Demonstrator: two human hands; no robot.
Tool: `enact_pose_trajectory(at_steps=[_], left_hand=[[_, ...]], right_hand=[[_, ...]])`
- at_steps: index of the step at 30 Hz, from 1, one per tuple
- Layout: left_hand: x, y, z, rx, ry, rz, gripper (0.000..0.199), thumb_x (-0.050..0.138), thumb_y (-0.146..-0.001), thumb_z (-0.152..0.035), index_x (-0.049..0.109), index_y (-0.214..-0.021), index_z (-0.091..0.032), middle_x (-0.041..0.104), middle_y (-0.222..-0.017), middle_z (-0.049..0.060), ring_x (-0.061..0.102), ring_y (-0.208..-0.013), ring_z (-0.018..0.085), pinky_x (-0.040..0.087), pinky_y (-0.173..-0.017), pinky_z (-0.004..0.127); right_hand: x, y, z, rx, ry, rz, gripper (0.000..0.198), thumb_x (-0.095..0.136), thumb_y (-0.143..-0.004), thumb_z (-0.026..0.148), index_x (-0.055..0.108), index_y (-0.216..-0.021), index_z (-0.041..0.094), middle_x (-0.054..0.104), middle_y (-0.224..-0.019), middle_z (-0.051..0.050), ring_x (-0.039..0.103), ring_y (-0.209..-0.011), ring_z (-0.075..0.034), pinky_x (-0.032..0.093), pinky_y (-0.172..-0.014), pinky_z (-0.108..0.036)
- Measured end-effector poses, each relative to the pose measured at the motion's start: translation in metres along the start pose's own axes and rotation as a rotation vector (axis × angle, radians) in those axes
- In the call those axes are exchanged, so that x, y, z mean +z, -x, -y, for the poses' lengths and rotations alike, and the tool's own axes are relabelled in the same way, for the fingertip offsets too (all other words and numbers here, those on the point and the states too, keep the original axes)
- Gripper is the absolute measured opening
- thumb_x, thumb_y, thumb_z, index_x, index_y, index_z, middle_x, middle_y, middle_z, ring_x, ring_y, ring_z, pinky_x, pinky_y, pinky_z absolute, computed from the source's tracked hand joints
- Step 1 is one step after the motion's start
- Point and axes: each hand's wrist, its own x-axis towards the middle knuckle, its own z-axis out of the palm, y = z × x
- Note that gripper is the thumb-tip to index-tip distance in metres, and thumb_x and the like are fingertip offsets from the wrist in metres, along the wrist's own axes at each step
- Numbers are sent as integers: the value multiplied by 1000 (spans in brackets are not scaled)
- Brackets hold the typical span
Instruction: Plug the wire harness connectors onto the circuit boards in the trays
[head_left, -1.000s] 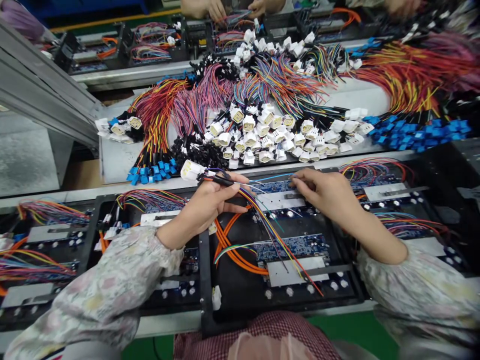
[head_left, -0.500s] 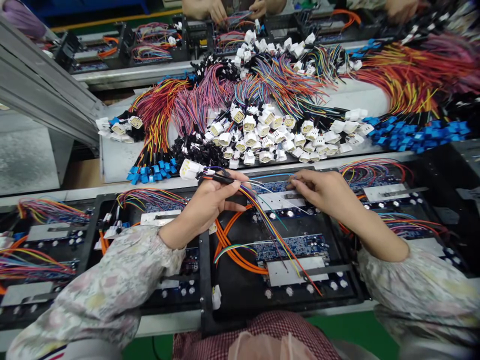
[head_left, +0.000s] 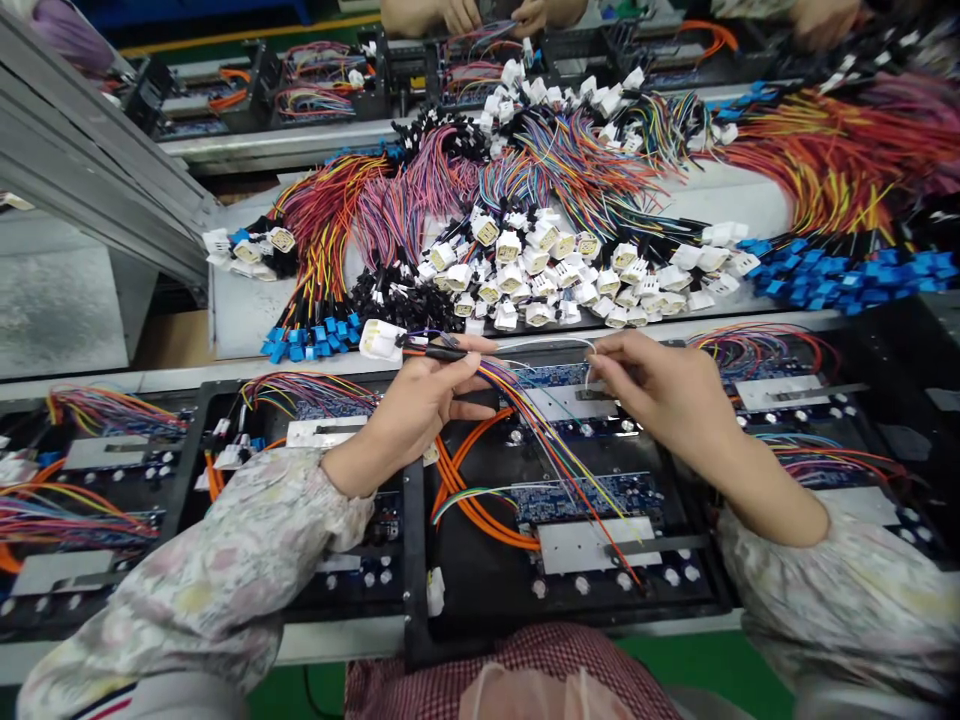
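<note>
- Head view: harness, above the tray's far left corner; connector end points left past it, loose wires slant toward its near right.
- Left hand, mine: thumb and finger pinching the harness, other fingers loosely spread.
- Right hand, mine, over the tray's far right: fingertips closed on one white wire, strung left to right between my hands.
- Boards, two, inside the tray.
- Bench, beyond the tray, heaped with plugs.

Smooth plastic connector and plastic-coated wires near centre; matt tray, lower centre; dull metal post, upper left.
</note>
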Motion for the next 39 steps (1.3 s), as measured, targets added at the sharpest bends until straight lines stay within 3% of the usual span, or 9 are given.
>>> enact_pose_trajectory(at_steps=[7, 17, 31, 37, 39], left_hand=[[-3, 3, 1, 6, -73, 13, 20, 65, -90, -24, 67, -109, -18, 75, -97, 6, 73, -89, 19, 62, -58, 22], [-4, 5, 2, 34, -47, 4, 18, 65, -89, -23, 66, -106, -16, 73, -94, 7, 72, -89, 20, 63, -56, 23], [-2, 6, 1, 29, -47, -26, 18, 64, -89, -20, 67, -106, -16, 73, -97, 7, 72, -88, 19, 63, -55, 24], [-3, 6, 2, 30, -36, -44, 18, 60, -90, -18, 67, -107, -17, 73, -98, 7, 71, -88, 19, 63, -54, 24], [-2, 6, 2, 34, -24, -47, 15, 59, -90, -17, 67, -103, -17, 73, -98, 7, 71, -87, 18, 62, -55, 24]], right_hand=[[11, -4, -4, -67, -52, -103, 25, 54, -96, 38, 73, -93, 22, 77, -85, -4, 70, -71, -17, 44, -63, -28], [32, -11, -12, 19, 28, 36, 28, 56, -94, 42, 78, -96, 25, 78, -83, -3, 69, -66, -19, 41, -60, -30], [28, -13, -11, 33, 125, 84, 30, 54, -93, 43, 78, -96, 26, 74, -71, -3, 63, -58, -18, 35, -57, -30], [3, -3, 15, -103, 142, 16, 36, 52, -96, 48, 78, -94, 23, 75, -76, -6, 66, -64, -20, 35, -57, -30], [-3, 0, 27, -194, 86, 67, 35, 50, -98, 44, 76, -93, 22, 74, -79, -5, 67, -69, -20, 36, -57, -30]])
